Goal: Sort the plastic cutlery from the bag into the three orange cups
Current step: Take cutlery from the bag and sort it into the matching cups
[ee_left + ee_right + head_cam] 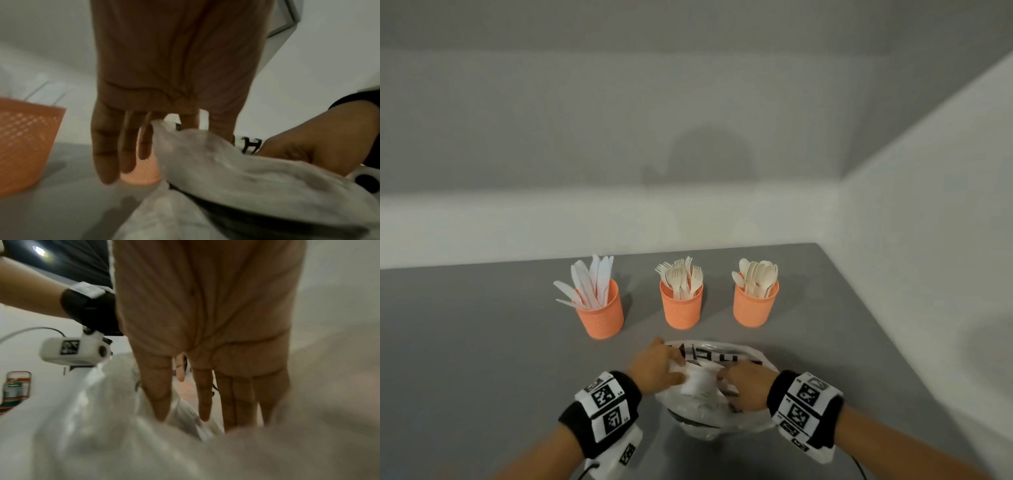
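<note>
Three orange cups stand in a row at the back of the grey table: the left cup (pixel 602 310) holds white knives, the middle cup (pixel 681 308) forks, the right cup (pixel 755 306) spoons. The white plastic bag (pixel 719 394) with black print lies crumpled in front of them. My left hand (pixel 664 368) pinches a fold of the bag at its left side. My right hand (pixel 736 382) grips the bag's rim from the right. In the left wrist view, the bag fold (pixel 226 162) runs between the thumb and fingers of my left hand (pixel 185 128). What the bag holds is hidden.
The table (pixel 482 342) runs to a white wall behind and another wall on the right. The knife cup (pixel 26 142) stands close to the left of my left hand. The left wrist camera (pixel 74 350) hangs just above the bag (pixel 102 434).
</note>
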### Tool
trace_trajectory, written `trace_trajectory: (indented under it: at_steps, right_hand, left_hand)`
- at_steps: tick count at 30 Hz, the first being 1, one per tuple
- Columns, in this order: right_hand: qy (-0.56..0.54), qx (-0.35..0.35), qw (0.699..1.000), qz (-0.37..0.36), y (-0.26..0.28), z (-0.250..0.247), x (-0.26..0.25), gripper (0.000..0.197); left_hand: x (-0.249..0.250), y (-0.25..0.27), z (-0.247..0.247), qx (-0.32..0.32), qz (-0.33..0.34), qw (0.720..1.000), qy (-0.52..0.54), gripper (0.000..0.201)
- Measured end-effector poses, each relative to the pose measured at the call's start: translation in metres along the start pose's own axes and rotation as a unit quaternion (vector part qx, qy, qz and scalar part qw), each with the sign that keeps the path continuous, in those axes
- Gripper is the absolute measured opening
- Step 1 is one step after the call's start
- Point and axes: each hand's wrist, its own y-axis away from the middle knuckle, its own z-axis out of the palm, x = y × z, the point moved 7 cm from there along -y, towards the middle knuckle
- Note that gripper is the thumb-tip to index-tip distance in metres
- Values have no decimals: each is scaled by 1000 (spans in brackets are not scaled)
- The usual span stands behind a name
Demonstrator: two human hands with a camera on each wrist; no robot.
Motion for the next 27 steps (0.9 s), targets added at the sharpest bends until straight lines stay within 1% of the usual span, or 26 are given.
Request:
trace_trajectory:
  at_steps: [2,5,7,10,13,16,17,19,21,23,25,27]
  right_hand:
    - [-4,-8,1000,-3,-3,4,1,53]
    - [48,-2,999,10,-8,6,2,59]
    - [50,14,998,23,-13,5,3,65]
    - [-21,27,998,47,-20,-1,10,65]
    - [-99,16,993,69,-21,-5,22,61]
    - [-129,35,989,70,-21,-8,23,60]
    - [-119,49,990,64,-21,-9,20,58]
    - [-54,70,995,45,-23,-9,9,54]
    - [29,65,997,38,-24,-5,1,62]
    - [90,58,993,41,-24,0,0,71]
    - [104,70,991,38,-26,3,1,71]
    - [62,95,993,34,-27,3,3,68]
  left_hand:
    - [-1,1,4,2,-15,1000,16,46]
    - [4,2,-1,17,-11,999,28,52]
    - [9,3,-6,13,-3,1000,19,53]
    - [11,1,-12,5,4,1000,21,51]
    - [10,0,-19,14,7,1000,23,49]
    - [12,-1,-20,25,12,1000,14,50]
    - [12,-1,-21,30,9,999,10,49]
    - [11,0,-22,39,6,999,8,48]
    - [9,0,-22,42,4,999,8,48]
    - [6,1,-21,36,-2,999,12,48]
    - [4,1,-20,33,-5,999,13,48]
    - [4,0,-20,33,-4,999,10,48]
